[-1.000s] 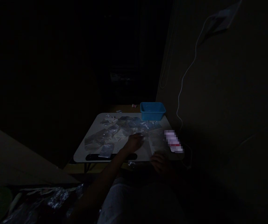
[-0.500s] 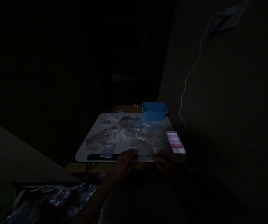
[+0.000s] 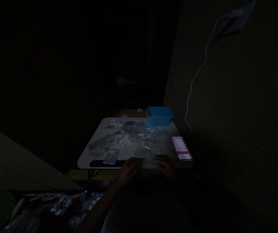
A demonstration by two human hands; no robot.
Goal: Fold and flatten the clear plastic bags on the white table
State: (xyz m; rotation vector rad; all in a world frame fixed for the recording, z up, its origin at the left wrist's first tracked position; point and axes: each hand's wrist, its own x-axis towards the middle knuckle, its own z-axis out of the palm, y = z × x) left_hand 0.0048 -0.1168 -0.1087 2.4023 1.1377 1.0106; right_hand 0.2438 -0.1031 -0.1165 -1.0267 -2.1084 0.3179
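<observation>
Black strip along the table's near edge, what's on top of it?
A small plastic packet lies across the black strip, hiding that stretch. The right end cannot be seen behind the left hand; whether the hand touches it is unclear.

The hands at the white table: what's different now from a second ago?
The left hand has drawn back from over the table to its near edge. Any grip is too dark to judge. The right hand remains near that edge; the blue basin looks unmoved.

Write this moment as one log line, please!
left hand: near edge, white table; right hand: same edge; both grips unclear; just beyond: clear plastic film; blue basin: far right corner
</observation>
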